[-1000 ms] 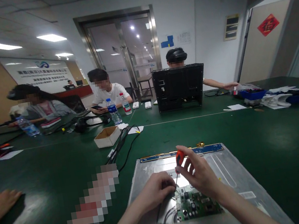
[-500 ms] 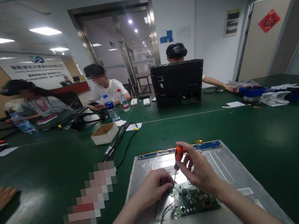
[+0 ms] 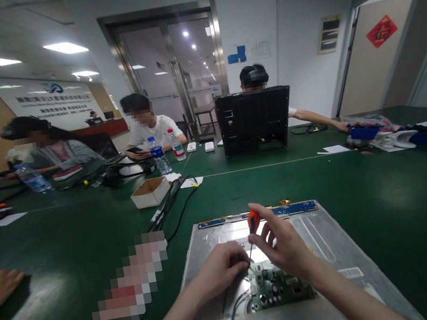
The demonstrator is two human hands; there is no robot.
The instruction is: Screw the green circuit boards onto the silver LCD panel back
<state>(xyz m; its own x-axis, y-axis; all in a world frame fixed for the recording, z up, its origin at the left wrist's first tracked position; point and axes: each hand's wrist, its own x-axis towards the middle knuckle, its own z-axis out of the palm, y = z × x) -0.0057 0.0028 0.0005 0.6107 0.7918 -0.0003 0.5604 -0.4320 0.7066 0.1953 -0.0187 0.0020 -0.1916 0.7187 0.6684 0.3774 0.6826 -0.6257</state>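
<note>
My right hand [image 3: 282, 241] grips a screwdriver [image 3: 253, 221] with an orange and black handle, its thin shaft slanting down to the upper left corner of a green circuit board [image 3: 278, 287]. Curled beside the tip, my left hand [image 3: 227, 264] has its fingers closed low over the board's corner; whether they pinch anything is hidden. Under both hands lies a silver metal display panel [image 3: 320, 235], with a narrow blue board [image 3: 299, 208] along its far edge. Dark cables [image 3: 232, 318] run off the left side of the green board.
Left of the panel are a blurred-out strip [image 3: 130, 286], black cables [image 3: 172, 205] and a small open box [image 3: 149, 194]. Another person's hand [image 3: 0, 288] rests at far left. Across the table stand bottles [image 3: 159, 155], a black monitor [image 3: 256, 120] and a bagged pile [image 3: 373, 133].
The screwdriver handle has shifted slightly left and become more upright, with my right hand following. My left hand stays in place. At far right, a co-worker's hand has pushed the pile rightward.
</note>
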